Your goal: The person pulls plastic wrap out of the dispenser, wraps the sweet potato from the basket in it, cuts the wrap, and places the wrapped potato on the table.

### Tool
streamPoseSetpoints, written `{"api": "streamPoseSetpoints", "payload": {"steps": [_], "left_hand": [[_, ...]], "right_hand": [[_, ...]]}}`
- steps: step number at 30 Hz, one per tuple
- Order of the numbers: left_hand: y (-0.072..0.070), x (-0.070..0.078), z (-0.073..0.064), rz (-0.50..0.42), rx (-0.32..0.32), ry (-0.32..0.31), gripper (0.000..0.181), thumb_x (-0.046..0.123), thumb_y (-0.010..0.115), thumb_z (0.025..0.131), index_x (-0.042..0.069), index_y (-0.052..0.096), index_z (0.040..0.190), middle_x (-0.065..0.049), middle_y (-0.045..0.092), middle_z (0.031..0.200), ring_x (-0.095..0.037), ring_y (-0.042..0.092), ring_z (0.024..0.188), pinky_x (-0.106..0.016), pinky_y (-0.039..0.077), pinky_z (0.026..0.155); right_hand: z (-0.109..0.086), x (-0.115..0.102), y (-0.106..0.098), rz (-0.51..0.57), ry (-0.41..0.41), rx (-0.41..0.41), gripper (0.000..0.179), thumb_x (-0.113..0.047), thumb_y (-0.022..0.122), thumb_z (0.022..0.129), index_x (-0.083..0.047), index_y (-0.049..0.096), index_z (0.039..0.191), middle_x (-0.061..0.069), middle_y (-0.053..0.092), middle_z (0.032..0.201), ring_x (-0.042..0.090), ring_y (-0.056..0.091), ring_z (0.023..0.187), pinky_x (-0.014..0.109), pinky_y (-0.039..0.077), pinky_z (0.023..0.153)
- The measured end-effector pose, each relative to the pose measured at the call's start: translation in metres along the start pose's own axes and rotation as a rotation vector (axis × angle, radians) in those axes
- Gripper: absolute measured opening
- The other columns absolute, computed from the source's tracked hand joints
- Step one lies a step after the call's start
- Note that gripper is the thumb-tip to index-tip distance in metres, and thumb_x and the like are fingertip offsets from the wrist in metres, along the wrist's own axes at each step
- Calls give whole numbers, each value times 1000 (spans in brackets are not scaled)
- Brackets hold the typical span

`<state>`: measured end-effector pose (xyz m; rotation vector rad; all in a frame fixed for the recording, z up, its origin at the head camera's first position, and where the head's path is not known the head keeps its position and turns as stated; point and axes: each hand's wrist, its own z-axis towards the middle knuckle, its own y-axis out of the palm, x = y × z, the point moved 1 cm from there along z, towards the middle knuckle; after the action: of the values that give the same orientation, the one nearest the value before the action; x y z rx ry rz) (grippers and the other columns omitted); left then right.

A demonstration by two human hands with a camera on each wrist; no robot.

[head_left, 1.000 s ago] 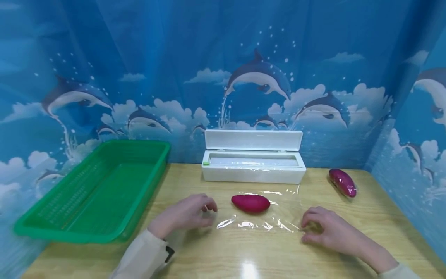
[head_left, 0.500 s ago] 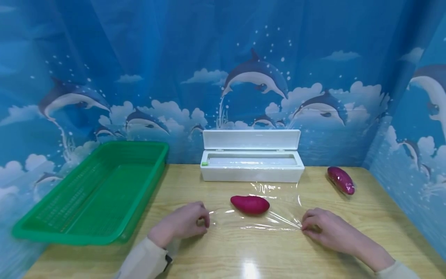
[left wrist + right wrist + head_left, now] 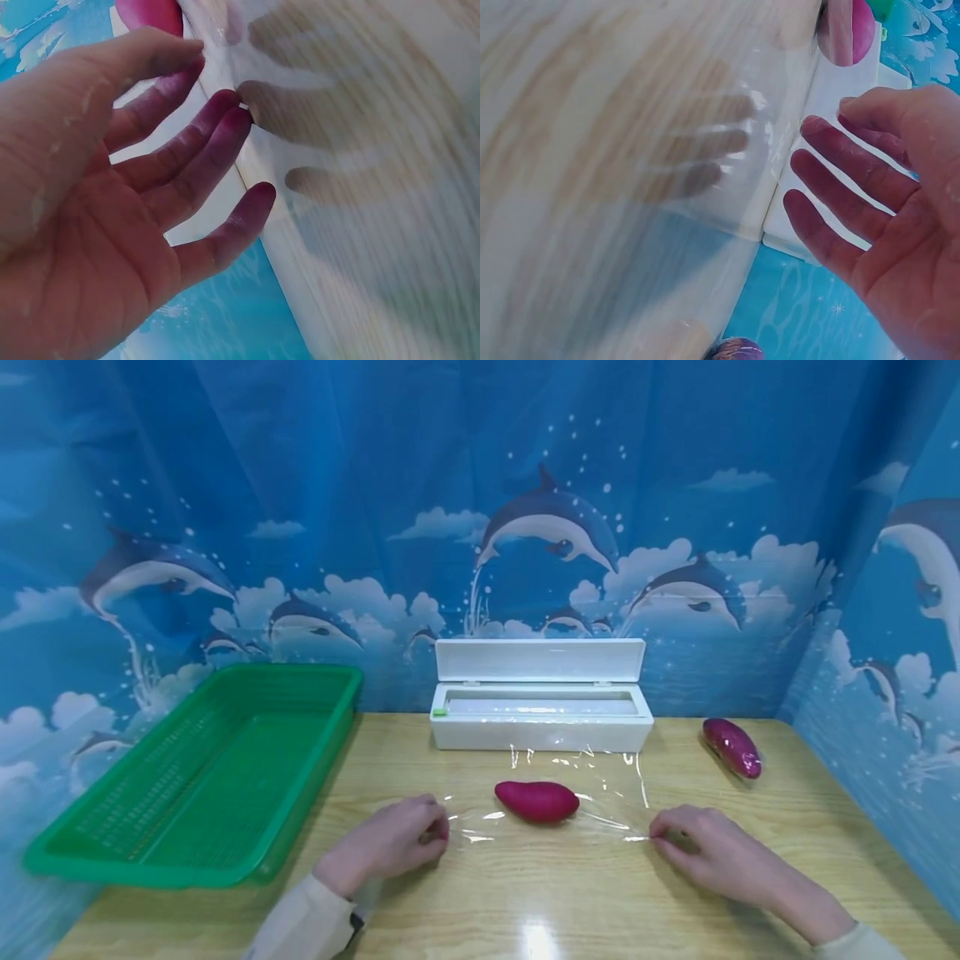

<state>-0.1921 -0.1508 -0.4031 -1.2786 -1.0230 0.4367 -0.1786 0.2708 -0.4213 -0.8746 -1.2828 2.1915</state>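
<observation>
A magenta sweet potato (image 3: 537,802) lies on a sheet of clear cling film (image 3: 476,837) spread over the wooden table. At the sheet's near left corner my left hand (image 3: 390,843) pinches the film between thumb and index finger. My right hand (image 3: 712,853) pinches the near right corner the same way, and creases run from it toward the sweet potato. In the left wrist view the other fingers (image 3: 191,161) are loosely bent; those (image 3: 832,184) in the right wrist view are too. Behind the sheet stands a white cling film dispenser (image 3: 542,735), its lid raised.
A green plastic basket (image 3: 142,878) stands on the left side of the table. Toward the back right lies a shiny purple sweet potato (image 3: 732,748) wrapped in film. A blue dolphin-print curtain (image 3: 420,460) hangs behind and along the right side.
Both hands have closed their fingertips on the film's near corners, the left hand shifting slightly left. The film's near edge has been drawn out straighter. The sweet potato stays in place.
</observation>
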Motion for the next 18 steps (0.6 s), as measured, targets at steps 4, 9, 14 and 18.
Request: {"api": "streamPoseSetpoints", "payload": {"steps": [4, 9, 14, 18], "left_hand": [[1, -2, 1, -15, -21, -32, 23, 19, 81, 83, 13, 73, 104, 5, 61, 94, -7, 54, 80, -24, 51, 71], [2, -3, 4, -4, -18, -20, 18, 17, 81, 85, 14, 74, 101, 4, 63, 92, -8, 56, 79, -23, 50, 69], [3, -5, 5, 46, 28, 18, 10, 14, 79, 87, 16, 76, 96, 4, 67, 92, -7, 62, 79, -24, 54, 72], [5, -6, 5, 80, 56, 35, 7, 13, 79, 87, 16, 77, 93, 4, 68, 90, -7, 63, 78, -24, 56, 72]], "right_hand": [[0, 1, -2, -3, -4, 53, 22, -2, 81, 79, -15, 74, 96, -3, 77, 88, 7, 72, 82, 32, 62, 68], [2, 0, -4, 4, -9, 89, 22, 0, 79, 80, -16, 74, 95, -3, 77, 87, 4, 70, 82, 30, 61, 67], [3, -2, -6, 17, 24, 92, 22, 0, 79, 81, -17, 74, 94, -9, 76, 88, -1, 68, 84, 29, 61, 68], [4, -5, -7, 17, 34, 99, 22, 0, 78, 81, -17, 74, 94, -9, 76, 89, -1, 68, 84, 28, 61, 69]]}}
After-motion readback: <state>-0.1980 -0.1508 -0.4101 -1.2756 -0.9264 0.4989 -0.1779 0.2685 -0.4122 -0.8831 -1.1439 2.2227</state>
